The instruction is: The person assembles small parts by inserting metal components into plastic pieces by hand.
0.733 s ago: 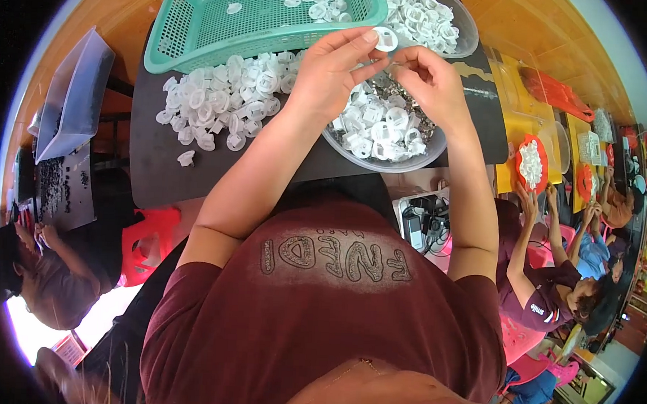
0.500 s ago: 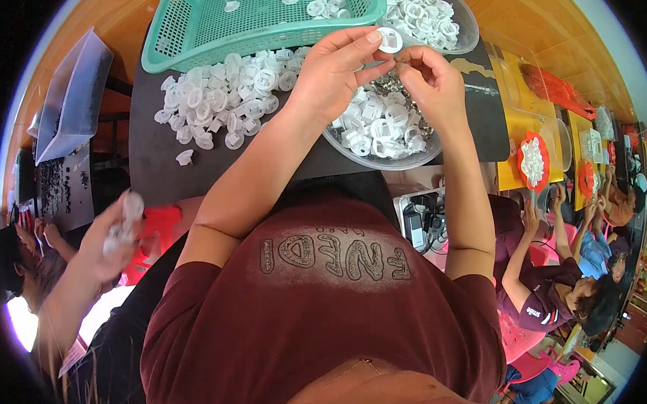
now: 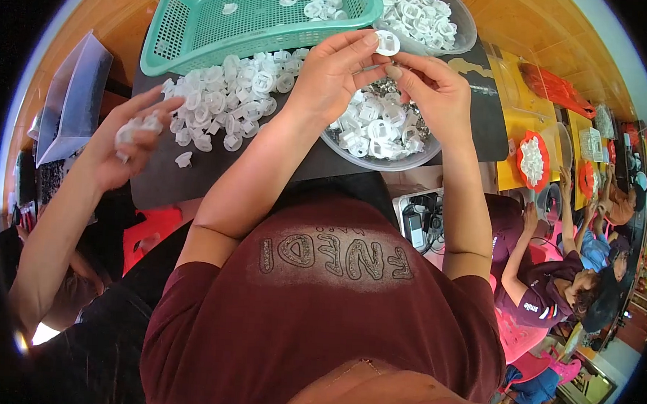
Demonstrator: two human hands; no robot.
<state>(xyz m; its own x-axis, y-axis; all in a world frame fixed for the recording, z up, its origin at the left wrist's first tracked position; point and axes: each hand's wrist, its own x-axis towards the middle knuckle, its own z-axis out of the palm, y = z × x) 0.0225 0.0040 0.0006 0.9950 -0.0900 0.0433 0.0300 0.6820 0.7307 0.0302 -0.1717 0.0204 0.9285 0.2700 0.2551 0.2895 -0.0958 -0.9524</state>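
Note:
My left hand (image 3: 330,74) pinches a small round white plastic part (image 3: 387,44) upright between thumb and fingers, its flat face with a square cut-out toward me. Close beside it, my right hand (image 3: 438,93) has thumb and forefinger pressed together just under the part; anything in that pinch is too small to make out. Below both hands stands a clear round bowl (image 3: 383,161) of white plastic parts (image 3: 377,125) and small shiny metal pieces (image 3: 422,125). To the left, a heap of similar white parts (image 3: 230,100) lies on the dark table (image 3: 202,173).
A green mesh basket (image 3: 266,32) with some white parts stands at the back, beside another bowl (image 3: 421,22) full of them. From the left, a co-worker's hand (image 3: 120,139) reaches to the heap's edge, holding white parts. Other people (image 3: 550,291) sit at yellow tables on the right.
The co-worker's hand has moved up and away from me, from beside the table to the heap. My right fingers have shifted slightly under the white part; my left hand keeps its hold.

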